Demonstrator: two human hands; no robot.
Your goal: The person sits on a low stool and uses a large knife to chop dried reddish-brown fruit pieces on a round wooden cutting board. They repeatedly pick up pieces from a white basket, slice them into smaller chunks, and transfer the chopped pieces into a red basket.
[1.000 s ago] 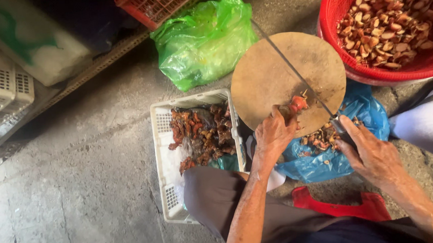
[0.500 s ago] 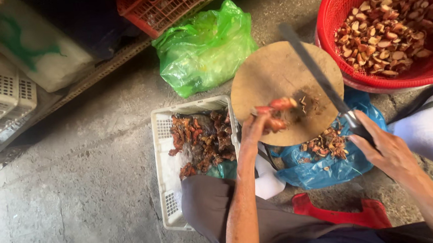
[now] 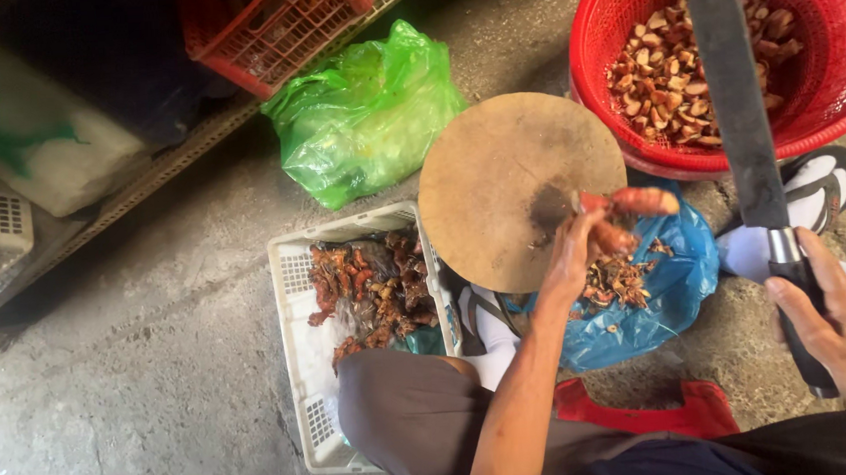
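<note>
Looking down from the head camera: far right sits a red mesh basket (image 3: 825,95), loaded with cut brownish-white pieces (image 3: 668,86) heaped on its left side. Far centre, a green plastic bag (image 3: 367,114) lies crumpled on the concrete floor (image 3: 138,382), its contents hidden, and a red crate (image 3: 273,22) pokes in at the far edge behind it. Nearer, left of centre, a white plastic crate (image 3: 304,372) holds a tangle of reddish-brown knobbly roots (image 3: 367,290). Right of that, a blue plastic bag (image 3: 661,291) lies open with a small pile of brown trimmings (image 3: 616,279) on it. Between crate and basket stands a round wooden chopping block (image 3: 508,183), a dark stain near its right edge. Now the hands: the left hand (image 3: 576,253) is curled round an orange-red root (image 3: 636,202), pinning it at the right rim of the block, with the root's tip sticking out to the right over the blue bag. The right hand (image 3: 829,315) is wrapped tight on the dark handle of a long cleaver (image 3: 733,101), and the blade is raised, pointing away over the red basket, well clear of the block. A red stool (image 3: 649,414) shows near the person's legs.
</note>
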